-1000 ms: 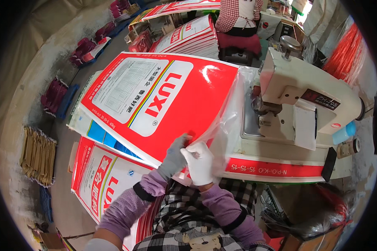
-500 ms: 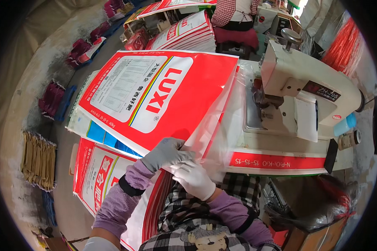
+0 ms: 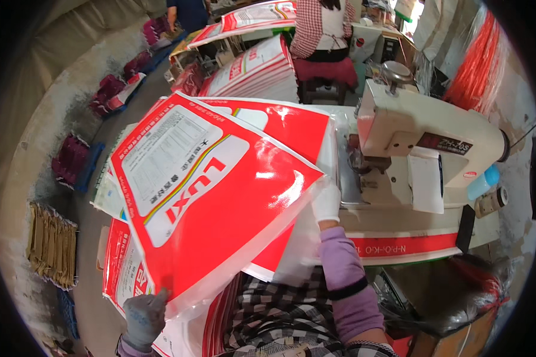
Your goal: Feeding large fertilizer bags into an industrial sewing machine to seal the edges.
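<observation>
A red and white printed plastic bag (image 3: 232, 220) slants across my lap and the table, its edge with a pale, translucent strip facing me. At its lower left corner my left hand (image 3: 144, 318), in a grey glove, is closed on the edge. My right hand (image 3: 326, 203), in a white glove, is closed at the bag's right corner; its fingertips are partly hidden. Beneath it lies another red and white bag (image 3: 301, 128), partly covered. To the right of my right hand stands a cream sewing machine (image 3: 423, 128).
More printed bags (image 3: 122, 256) are piled at the lower left. A further bag stack (image 3: 256, 68) lies ahead, by a seated person (image 3: 321, 35). Red plastic strands (image 3: 473, 65) hang at the right, above a blue bottle (image 3: 483, 182). Tan bundles (image 3: 52, 245) stand along the left wall.
My hands have moved apart, left hand to the lower left and right hand up to the right. The top bag has turned and shifted toward me, uncovering the bag below.
</observation>
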The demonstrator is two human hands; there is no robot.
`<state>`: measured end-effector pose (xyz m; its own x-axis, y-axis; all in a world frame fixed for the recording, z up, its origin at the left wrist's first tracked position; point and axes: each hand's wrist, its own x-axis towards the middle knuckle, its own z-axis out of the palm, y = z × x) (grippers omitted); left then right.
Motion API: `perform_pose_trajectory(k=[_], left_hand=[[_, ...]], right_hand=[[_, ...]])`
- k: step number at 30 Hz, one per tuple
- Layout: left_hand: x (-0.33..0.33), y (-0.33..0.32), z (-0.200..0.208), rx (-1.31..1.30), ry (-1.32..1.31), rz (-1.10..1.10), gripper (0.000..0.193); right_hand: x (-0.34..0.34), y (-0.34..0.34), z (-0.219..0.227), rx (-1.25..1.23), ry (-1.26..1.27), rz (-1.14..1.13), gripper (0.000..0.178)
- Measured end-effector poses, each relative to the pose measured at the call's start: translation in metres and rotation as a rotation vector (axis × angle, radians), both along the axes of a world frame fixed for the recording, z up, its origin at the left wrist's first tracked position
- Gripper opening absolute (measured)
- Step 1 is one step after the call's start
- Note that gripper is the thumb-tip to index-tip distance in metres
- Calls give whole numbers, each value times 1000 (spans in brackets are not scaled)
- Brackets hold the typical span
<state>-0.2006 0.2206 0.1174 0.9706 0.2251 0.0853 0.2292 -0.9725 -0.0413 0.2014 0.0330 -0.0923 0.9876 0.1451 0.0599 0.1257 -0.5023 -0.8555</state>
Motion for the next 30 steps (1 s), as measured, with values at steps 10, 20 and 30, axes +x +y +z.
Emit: perform_pose_trajectory(k=[10,20,30], left_hand=[[12,8,-23,-182,-473,231,12],[-1,50,-24,-246,-498,358,34],[-13,36,-17,155,-231,28,28]], right_hand=[[-88,-2,49,106,-831,387,26],[-218,59,116,436,-1224,1203,32],[-69,17,9,371,-311,-172,45]])
